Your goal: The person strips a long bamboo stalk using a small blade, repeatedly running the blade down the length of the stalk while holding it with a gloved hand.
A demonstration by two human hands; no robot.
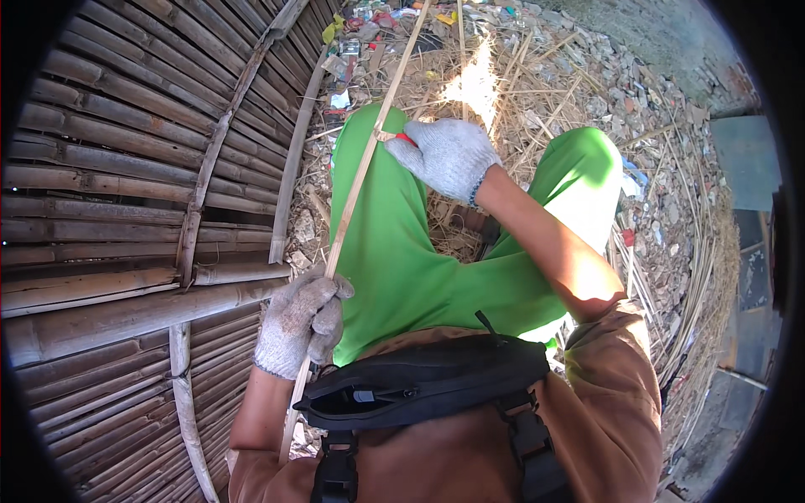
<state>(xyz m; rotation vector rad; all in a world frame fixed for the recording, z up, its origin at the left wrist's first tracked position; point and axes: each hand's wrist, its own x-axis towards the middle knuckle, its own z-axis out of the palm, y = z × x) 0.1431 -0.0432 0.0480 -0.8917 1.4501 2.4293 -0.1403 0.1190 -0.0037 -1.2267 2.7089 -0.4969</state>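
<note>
A long, thin bamboo strip (356, 189) slants from beside my left forearm up past my left knee toward the far ground. My left hand (293, 323), in a dirty white knit glove, is wrapped round its lower part. My right hand (453, 155), gloved too, is closed beside the strip near my left knee. A bit of red, seemingly the handle of a small tool (404, 138), shows under its thumb. The rest of that tool is hidden, so its kind is unclear. A small tan curl, perhaps a shaving (383, 135), touches the strip there.
A bamboo slat wall (126, 142) rises close on my left. Rubble, litter and loose bamboo slivers (545, 101) cover the ground ahead and to the right. A black waist bag (436, 377) lies across my body, above my green trousers (394, 251).
</note>
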